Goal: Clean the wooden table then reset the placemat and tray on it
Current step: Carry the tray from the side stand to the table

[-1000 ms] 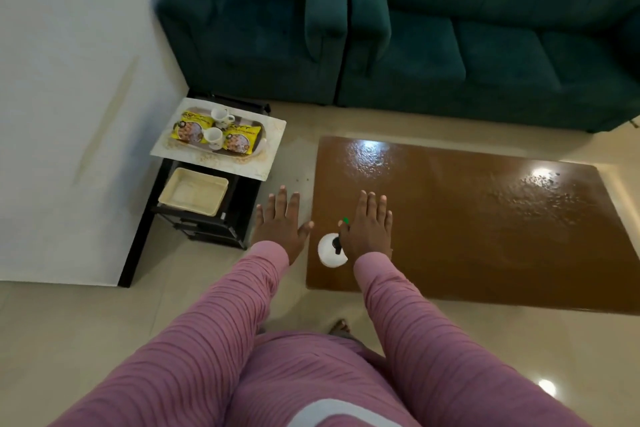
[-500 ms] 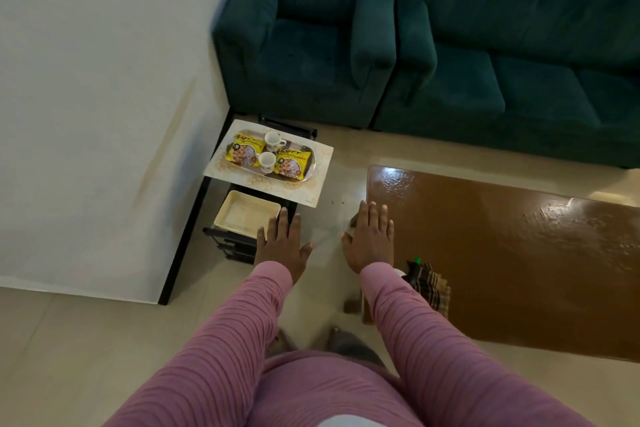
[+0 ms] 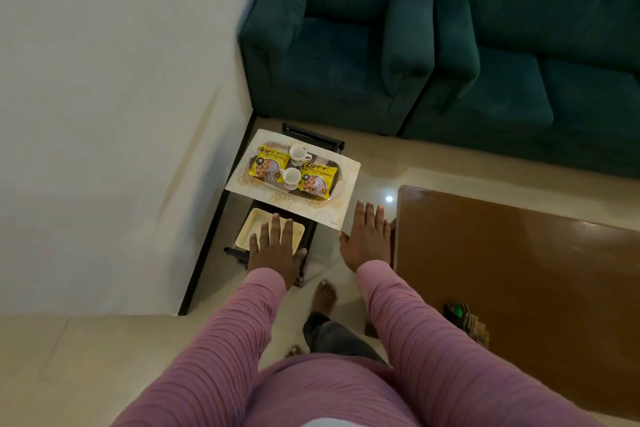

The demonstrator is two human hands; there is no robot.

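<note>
My left hand and right hand hovered empty, fingers straight and apart. I judged a level lift by opposite edges of the placemat would keep the tray steady.

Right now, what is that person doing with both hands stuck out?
A person in pink sleeves holds the left hand and right hand out, fingers straight, toward the placemat on a small black stand by the wall. The tray sits on the placemat with two cups and two yellow packets. Neither hand holds anything. The wooden table on the right looks shiny, with a cloth at its near edge.
</note>
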